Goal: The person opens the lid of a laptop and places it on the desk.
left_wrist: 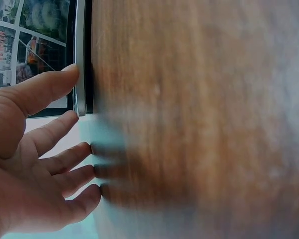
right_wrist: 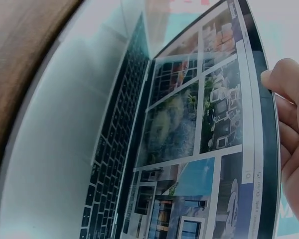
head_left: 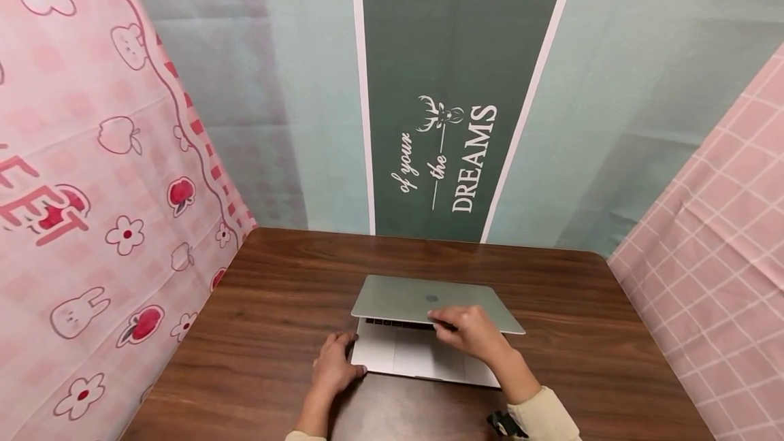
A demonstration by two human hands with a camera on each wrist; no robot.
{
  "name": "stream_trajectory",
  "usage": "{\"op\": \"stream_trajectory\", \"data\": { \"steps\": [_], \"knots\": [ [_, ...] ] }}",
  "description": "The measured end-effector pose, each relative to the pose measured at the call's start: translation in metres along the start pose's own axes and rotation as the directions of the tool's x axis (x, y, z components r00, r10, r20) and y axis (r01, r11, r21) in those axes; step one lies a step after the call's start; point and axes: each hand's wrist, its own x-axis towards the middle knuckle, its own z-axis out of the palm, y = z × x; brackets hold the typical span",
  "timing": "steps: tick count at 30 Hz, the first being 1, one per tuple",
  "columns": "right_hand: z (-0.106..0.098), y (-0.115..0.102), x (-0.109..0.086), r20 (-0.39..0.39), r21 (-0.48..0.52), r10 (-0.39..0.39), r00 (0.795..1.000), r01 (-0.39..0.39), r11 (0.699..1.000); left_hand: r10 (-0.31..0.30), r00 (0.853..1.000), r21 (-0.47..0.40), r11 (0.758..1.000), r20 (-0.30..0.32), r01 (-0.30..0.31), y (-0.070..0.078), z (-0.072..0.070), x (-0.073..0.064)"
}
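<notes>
A silver laptop [head_left: 375, 351] lies on the wooden table with its lid [head_left: 398, 297] raised partway and tilted forward over the keyboard [right_wrist: 124, 99]. My right hand [head_left: 474, 333] pinches the free edge of the lid near its middle. In the right wrist view its thumb lies on the black border of the screen [right_wrist: 172, 124], with the other fingers behind the lid. Photo tiles show on the lit screen. My left hand [head_left: 333, 363] rests at the base's front left corner, thumb at the front edge, fingers spread and fairly straight along the left side.
The brown table [head_left: 294, 271] ends at a wall with a green and grey-blue cloth [head_left: 441, 53] behind the laptop. Pink printed cloth [head_left: 122, 175] hangs on the left, and a pink checked cloth [head_left: 723, 223] on the right. A dark strap [head_left: 507, 425] sits by the right sleeve.
</notes>
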Motion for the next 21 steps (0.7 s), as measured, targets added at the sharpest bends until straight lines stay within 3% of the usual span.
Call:
{"op": "stream_trajectory", "data": {
  "steps": [13, 21],
  "knots": [
    [-0.008, 0.012, 0.011, -0.030, -0.057, 0.046, 0.999, -0.047, 0.997, -0.013, 1.000, 0.004, 1.000, 0.013, 0.013, 0.001, 0.001, 0.001],
    [-0.013, 0.020, 0.021, 0.032, 0.086, 0.202, 0.979, -0.204, 0.975, -0.017, 1.000, 0.006, 1.000, 0.006, 0.017, 0.000, 0.000, 0.001]
  ]
}}
